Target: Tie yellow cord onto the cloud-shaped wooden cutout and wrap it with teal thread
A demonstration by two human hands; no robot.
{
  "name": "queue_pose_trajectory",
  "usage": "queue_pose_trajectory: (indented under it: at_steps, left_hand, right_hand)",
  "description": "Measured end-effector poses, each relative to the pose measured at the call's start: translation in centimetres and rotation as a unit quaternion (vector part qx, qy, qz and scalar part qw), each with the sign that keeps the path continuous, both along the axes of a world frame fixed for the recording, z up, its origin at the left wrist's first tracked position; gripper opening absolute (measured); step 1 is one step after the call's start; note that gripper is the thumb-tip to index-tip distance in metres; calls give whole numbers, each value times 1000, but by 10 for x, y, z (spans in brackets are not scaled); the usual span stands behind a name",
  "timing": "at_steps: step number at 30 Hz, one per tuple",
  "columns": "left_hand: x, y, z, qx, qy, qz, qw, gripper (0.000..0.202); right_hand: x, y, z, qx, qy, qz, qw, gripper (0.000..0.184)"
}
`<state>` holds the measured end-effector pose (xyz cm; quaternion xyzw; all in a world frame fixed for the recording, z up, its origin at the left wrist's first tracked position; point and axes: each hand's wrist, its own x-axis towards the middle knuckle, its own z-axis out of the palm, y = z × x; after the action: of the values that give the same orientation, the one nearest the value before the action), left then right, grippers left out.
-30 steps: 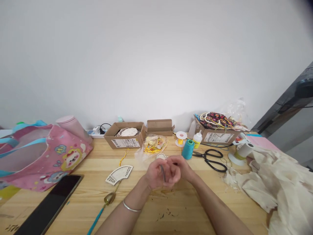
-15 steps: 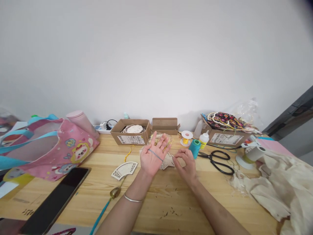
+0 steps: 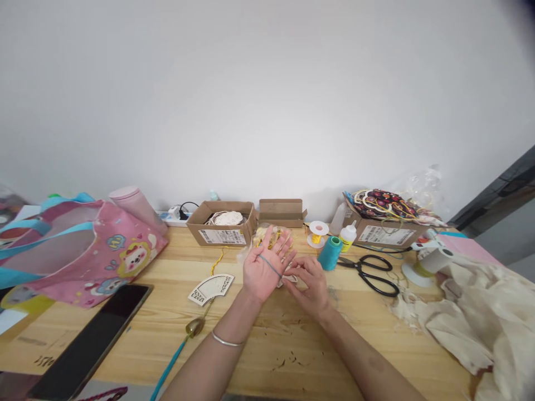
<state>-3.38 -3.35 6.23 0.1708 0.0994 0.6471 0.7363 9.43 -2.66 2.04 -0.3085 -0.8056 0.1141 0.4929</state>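
My left hand is held palm up over the table, its fingers stretched out and spread. Several turns of blue-green thread cross its palm. Close against its outer edge, my right hand pinches with thumb and fingers where the thread comes round; the strand between the fingertips is too fine to see well. Partly hidden behind both hands lies a pale cut-out piece. A teal thread cone stands just beyond my right hand. Left of my forearm are a fan-shaped wooden piece and a brass-coloured bell on a cord.
Black-handled scissors, a glue bottle and a yellow thread spool are to the right. Cardboard boxes line the wall. A pink bag and a phone occupy the left; beige cloth covers the right.
My right hand has moved left, up against the edge of my left hand, covering more of the pale piece. My left hand stays spread with the thread across it.
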Motion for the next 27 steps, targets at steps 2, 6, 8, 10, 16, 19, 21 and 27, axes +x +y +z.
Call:
queue_pose_trajectory:
  at_steps: [2, 6, 8, 10, 16, 19, 21, 27]
  left_hand:
    - [0, 0, -1, 7, 0, -7, 1000, 56]
    - [1, 0, -1, 10, -4, -10, 1000, 56]
    - [0, 0, 0, 10, -10, -6, 1000, 55]
    - [-1, 0, 0, 9, -16, 0, 1000, 53]
    - [-2, -1, 2, -4, -17, 15, 1000, 48]
    - [-4, -2, 3, -12, -22, 4, 1000, 46]
    - [-5, -3, 4, -14, -33, 1, 999, 46]
    - [-2, -5, 9, -25, -49, -3, 998, 45]
  right_hand:
    - [-2, -1, 1, -1, 10, 2, 1000, 4]
    - [-3, -1, 2, -8, 21, 5, 1000, 6]
    - [-4, -1, 2, -6, 16, 8, 1000, 7]
    - [-4, 0, 0, -5, 12, 15, 1000, 7]
    - [-6, -1, -2, -25, 16, 39, 999, 6]
    - [-3, -2, 0, -51, 35, 39, 997, 6]
    - [1, -2, 2, -74, 66, 13, 995, 12]
    - [9, 2, 4, -112, 119, -35, 986, 10]
